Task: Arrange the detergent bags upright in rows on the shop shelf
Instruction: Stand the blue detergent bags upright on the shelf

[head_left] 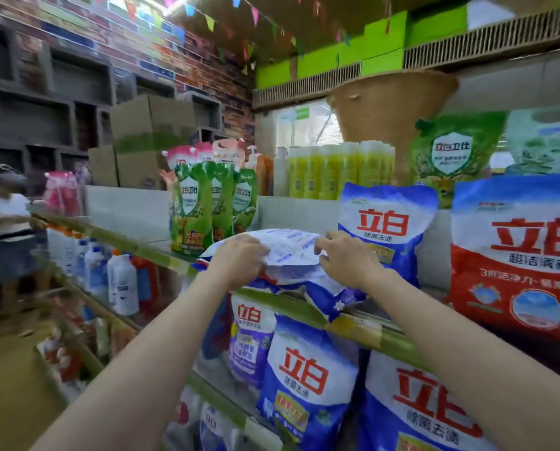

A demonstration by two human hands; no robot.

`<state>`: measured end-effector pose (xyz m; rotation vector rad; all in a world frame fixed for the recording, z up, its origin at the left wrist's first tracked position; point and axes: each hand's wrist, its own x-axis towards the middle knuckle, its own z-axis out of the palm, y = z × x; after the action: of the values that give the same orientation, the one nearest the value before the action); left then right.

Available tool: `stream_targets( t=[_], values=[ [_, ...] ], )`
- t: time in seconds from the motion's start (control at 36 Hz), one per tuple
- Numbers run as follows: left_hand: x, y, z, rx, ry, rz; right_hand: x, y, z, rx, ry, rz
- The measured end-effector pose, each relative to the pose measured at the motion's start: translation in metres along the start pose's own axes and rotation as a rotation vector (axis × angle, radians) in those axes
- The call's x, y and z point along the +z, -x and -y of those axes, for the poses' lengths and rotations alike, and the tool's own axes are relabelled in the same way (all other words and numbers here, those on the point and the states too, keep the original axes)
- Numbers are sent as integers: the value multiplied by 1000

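A blue and white detergent bag (290,252) lies tilted on the upper shelf (353,323), its back panel facing me. My left hand (238,260) grips its left side and my right hand (343,258) grips its right side. Directly behind it a blue bag (386,222) stands upright. To the right a red and white bag (516,255) stands upright too. Several blue bags (304,379) stand in a row on the shelf below.
Green pouches (213,206) stand at the left of the upper shelf, yellow bottles (337,167) behind. White bottles (122,281) line the lower shelf at left. A person in a white top (5,219) stands in the aisle at far left. Cardboard boxes (142,138) are stacked behind.
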<state>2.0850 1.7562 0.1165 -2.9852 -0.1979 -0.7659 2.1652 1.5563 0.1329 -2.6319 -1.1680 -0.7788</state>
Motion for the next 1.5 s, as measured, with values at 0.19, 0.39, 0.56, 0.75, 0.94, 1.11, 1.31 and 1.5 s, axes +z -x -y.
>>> stream_targets(
  t=[0.19, 0.39, 0.56, 0.75, 0.94, 1.11, 1.31, 1.5],
  values=[
    [-7, -52, 29, -221, 551, -449, 9, -54, -8, 449, -304, -10],
    [-52, -96, 60, -343, 1099, -713, 24, -80, -6, 512, -733, 11],
    [-68, -108, 56, -241, 1507, -681, 30, -101, 1, 475, -996, 5],
    [-71, -121, 44, -213, 1826, -630, 19, -94, -18, 386, -1316, 44],
    [-56, -149, 12, -193, 1895, -551, 10, -69, -47, 342, -1466, -114],
    [-30, -163, -18, -95, 1807, -198, 1, -60, -69, 444, -1279, -507],
    [3, -174, -47, 47, 1201, -89, 13, -69, -102, 581, -1127, -648],
    [39, -153, -40, 199, 402, 357, 60, -65, -130, 896, -450, -203]
  ],
)
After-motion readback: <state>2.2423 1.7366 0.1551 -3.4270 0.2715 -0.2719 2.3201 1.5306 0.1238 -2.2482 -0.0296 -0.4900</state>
